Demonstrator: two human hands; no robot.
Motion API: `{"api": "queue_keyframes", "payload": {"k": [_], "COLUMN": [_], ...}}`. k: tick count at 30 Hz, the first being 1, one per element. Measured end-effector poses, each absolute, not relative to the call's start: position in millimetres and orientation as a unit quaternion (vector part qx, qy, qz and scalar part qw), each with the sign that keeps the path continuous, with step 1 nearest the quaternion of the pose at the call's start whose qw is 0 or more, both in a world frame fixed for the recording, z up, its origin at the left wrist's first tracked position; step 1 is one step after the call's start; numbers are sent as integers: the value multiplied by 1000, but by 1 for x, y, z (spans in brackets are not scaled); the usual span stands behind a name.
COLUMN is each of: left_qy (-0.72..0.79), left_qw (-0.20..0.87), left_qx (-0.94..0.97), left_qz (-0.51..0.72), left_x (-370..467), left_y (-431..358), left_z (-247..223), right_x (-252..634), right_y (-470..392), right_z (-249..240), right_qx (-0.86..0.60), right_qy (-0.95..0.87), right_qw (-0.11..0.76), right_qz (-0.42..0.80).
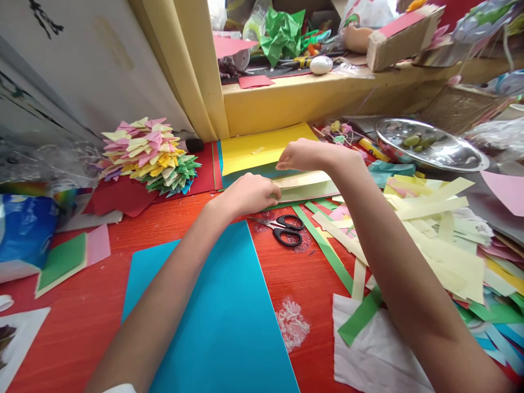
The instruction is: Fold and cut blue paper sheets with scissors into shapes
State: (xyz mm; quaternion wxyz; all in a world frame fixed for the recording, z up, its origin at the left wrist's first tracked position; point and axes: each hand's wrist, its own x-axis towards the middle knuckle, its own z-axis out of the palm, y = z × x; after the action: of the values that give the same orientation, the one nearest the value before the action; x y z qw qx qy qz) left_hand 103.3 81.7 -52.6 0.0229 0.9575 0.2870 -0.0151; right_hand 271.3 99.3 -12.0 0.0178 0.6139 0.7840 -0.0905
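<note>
Paper pile at the far side of the red counter (pixel 282 273), below the yellow ledge (pixel 327 101). Top piece a bright yellow sheet (pixel 262 146), smooth, its near edge slightly wavy, a small pale scrap (pixel 257 150) lying on it. A darker blue-green sheet (pixel 241 178) shows under that edge. Nearer still, pale sheets (pixel 309 190), cream to light green, long and narrow as seen, with a thin band of dark green along the near side.

Left hand (pixel 254 194) at the left end of the pale sheets, fingers curled. Right hand (pixel 303 154) above and across the pile, bent at the wrist, fingertips drawn together and pointing down. Cannot tell whether either hand grips paper; the contact points are covered.

Black-handled scissors (pixel 290 229) just nearer than the pile, blade tips close to the left hand. Large blue sheet (pixel 221 311) partly covered by the left forearm, cut off at the bottom. Right forearm hides part of the strip heap (pixel 446 245). Contents of the clear bags at far left hard to make out.
</note>
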Motion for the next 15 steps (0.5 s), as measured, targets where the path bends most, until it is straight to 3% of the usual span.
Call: {"api": "queue_keyframes", "payload": {"k": [4, 6, 10, 12, 15], "left_qy": [295, 297, 303, 257, 236], "left_qw": [10, -42, -130, -149, -79], "left_qx": [955, 953, 924, 951, 967], "left_qz": [-23, 52, 195, 87, -59], "left_x": [99, 91, 73, 64, 50], "left_y": [61, 40, -28, -70, -132], "left_z": [-17, 14, 62, 61, 30], "right_x": [257, 249, 234, 223, 200], "right_y": [78, 58, 7, -17, -46], "right_z": [14, 31, 73, 94, 116], "right_qx": [565, 522, 395, 340, 280], "right_qy": [820, 850, 903, 913, 945], "right_qw": [-6, -26, -169, -224, -170], "right_qz": [-94, -67, -9, -8, -10]}}
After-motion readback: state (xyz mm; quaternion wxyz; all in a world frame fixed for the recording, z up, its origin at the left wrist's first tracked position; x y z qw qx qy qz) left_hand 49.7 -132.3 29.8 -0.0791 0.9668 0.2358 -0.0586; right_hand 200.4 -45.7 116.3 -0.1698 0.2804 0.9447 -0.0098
